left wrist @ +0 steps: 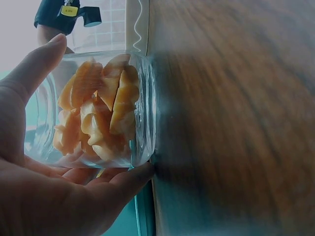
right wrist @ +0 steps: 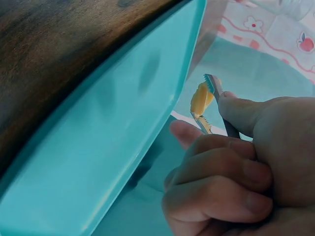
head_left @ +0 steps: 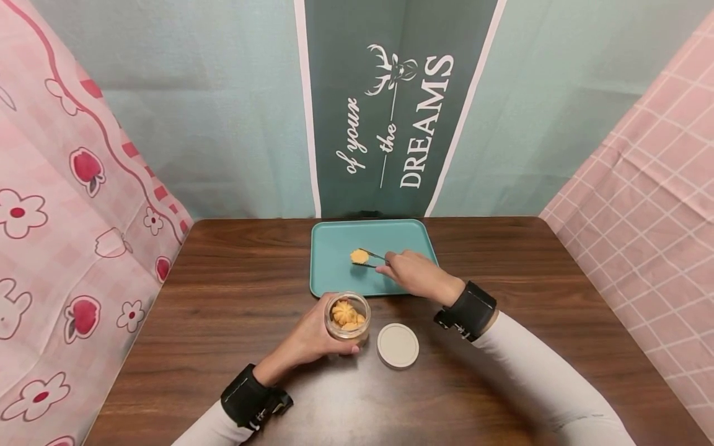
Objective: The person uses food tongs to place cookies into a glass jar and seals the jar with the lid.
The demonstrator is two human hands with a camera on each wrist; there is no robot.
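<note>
Lid [head_left: 398, 345] off on the table [head_left: 223, 297], left hand [head_left: 312, 337] wraps an open jar [head_left: 348, 317] still holding several cookies; beyond, right hand [head_left: 415, 272] clamps tweezers [head_left: 372, 259] on one cookie [head_left: 359, 256] over the otherwise bare teal tray [head_left: 334, 279].

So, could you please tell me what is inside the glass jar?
The glass jar, held by the left hand, contains orange swirl-shaped cookies. Fingers and the upper pieces cover the lowest ones, so an exact count is impossible.
</note>
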